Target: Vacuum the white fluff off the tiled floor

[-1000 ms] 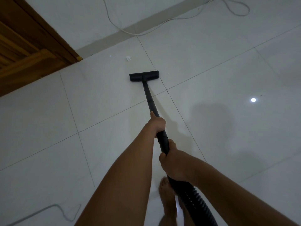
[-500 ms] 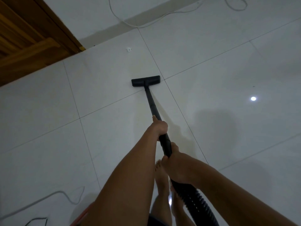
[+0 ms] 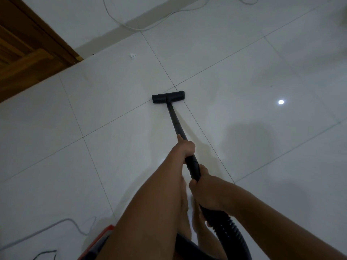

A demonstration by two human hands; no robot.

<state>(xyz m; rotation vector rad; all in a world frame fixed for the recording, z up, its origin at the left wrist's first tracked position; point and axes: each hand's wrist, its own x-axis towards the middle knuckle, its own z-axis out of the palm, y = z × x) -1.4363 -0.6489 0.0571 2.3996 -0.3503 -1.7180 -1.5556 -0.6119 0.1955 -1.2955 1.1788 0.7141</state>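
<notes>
A black vacuum wand (image 3: 176, 121) runs from my hands to a flat black floor nozzle (image 3: 168, 97) resting on the white tiled floor (image 3: 234, 151). My left hand (image 3: 185, 147) grips the wand higher up, and my right hand (image 3: 203, 186) grips it lower, where the ribbed black hose (image 3: 228, 228) starts. A small piece of white fluff (image 3: 133, 56) lies on the tile beyond the nozzle, up and to the left, near the wall. The nozzle is well short of it.
A wooden door and frame (image 3: 28, 51) fill the upper left. A white cable (image 3: 142, 28) lies along the wall base at the top. A grey cord (image 3: 56, 224) trails at the lower left beside a red-edged vacuum body (image 3: 102, 239). My bare feet (image 3: 185, 218) stand below my hands.
The nozzle has been drawn back toward me, away from the fluff and the wall. The vacuum body and more cord have come into view at the lower left.
</notes>
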